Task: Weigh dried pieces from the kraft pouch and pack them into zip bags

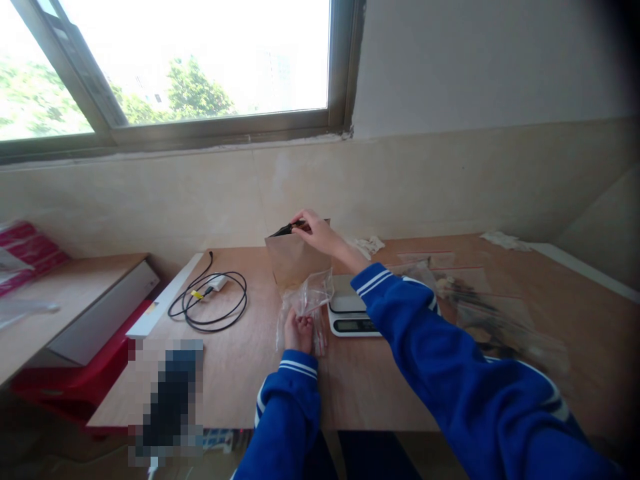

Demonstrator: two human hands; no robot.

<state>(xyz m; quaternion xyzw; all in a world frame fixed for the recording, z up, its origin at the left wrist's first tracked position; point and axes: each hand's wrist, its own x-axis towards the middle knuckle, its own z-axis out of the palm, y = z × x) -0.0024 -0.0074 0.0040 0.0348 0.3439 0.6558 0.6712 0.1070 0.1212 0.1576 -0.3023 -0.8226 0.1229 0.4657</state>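
A brown paper bag stands upright near the wall, its top open and its inside dark. My right hand is at the bag's mouth, fingers bent together and partly over the rim; what they pinch is too small to make out. Lower down, my left hand has its fingers curled on a clear plastic bag, which lies in front of the paper bag. Just right of it is a white kitchen scale with a dark display, partly covered by my right sleeve.
Several clear zip bags with brownish contents lie on the right of the wooden table. A coiled black cable lies on the left, with a pixelated dark object in front. Crumpled white material sits by the wall.
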